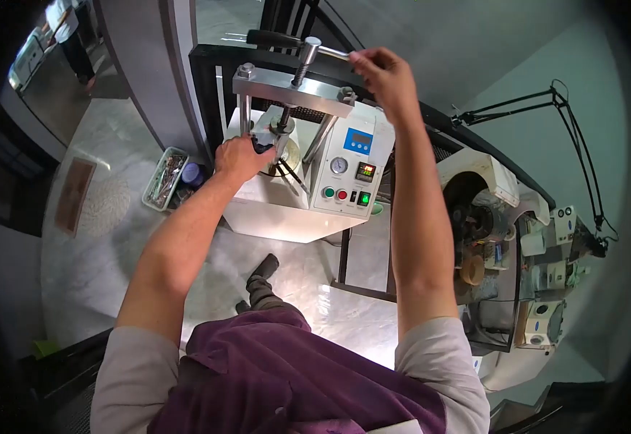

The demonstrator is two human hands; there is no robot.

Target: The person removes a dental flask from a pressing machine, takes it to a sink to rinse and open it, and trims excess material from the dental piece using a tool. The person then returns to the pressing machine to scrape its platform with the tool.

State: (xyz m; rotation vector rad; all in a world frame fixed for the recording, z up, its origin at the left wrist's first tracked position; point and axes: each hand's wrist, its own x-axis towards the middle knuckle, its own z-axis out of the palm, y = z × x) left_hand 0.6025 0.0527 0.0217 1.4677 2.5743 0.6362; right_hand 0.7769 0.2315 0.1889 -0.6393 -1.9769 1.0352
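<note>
A white bench-top machine with a screw press stands in front of me, its control panel lit with small displays and a green switch. Across the top of its vertical screw runs a handle bar with a black grip at the left end. My right hand is closed on the bar's right end. Below the metal crossbeam, my left hand is closed around a black part beside the lower end of the screw. My fingers partly hide that part.
A clear plastic box of metal tools and a purple container sit left of the machine. At right are a bench with several white devices and a black lamp arm. Another person stands at the far upper left.
</note>
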